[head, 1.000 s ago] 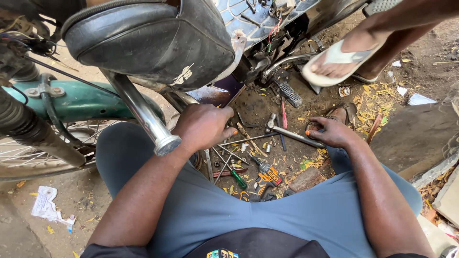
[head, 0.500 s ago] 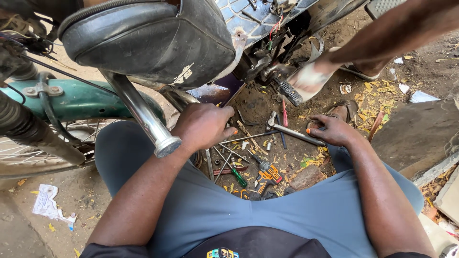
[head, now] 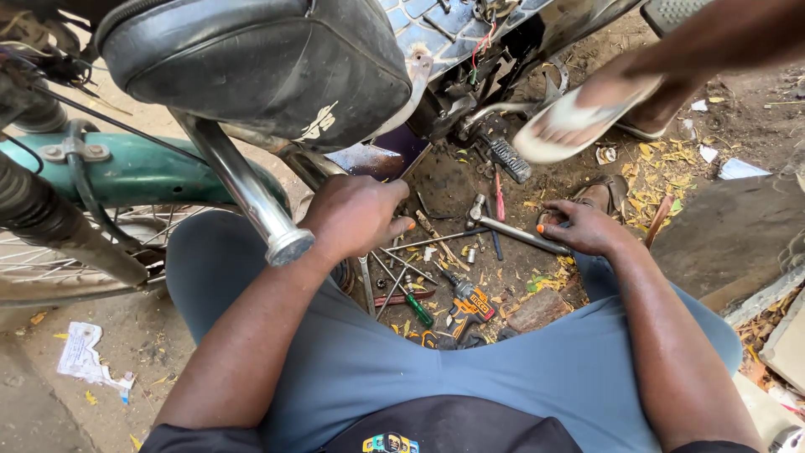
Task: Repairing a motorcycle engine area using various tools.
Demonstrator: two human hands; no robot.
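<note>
I sit on the ground beside a motorbike with a black seat (head: 251, 63) overhead. My left hand (head: 356, 216) is curled shut near the bike's underside, fingertips on a thin metal rod (head: 432, 241); what it grips is hidden. My right hand (head: 583, 226) rests on the dirt and closes on the handle end of a steel hammer (head: 511, 231) lying on the ground. Another person's foot in a pale sandal (head: 579, 126) hangs over the bike's foot peg (head: 509, 159).
Loose tools lie between my knees: a green-handled screwdriver (head: 417, 309), an orange-and-black drill (head: 470, 300), spanners and a red screwdriver (head: 499, 197). A chrome exhaust pipe (head: 247, 197) crosses at left above a teal frame and spoked wheel (head: 75, 252). A stone slab (head: 729, 235) sits at right.
The other person's sandalled foot has swung left and down toward the foot peg, then lifted slightly. My hands have hardly moved.
</note>
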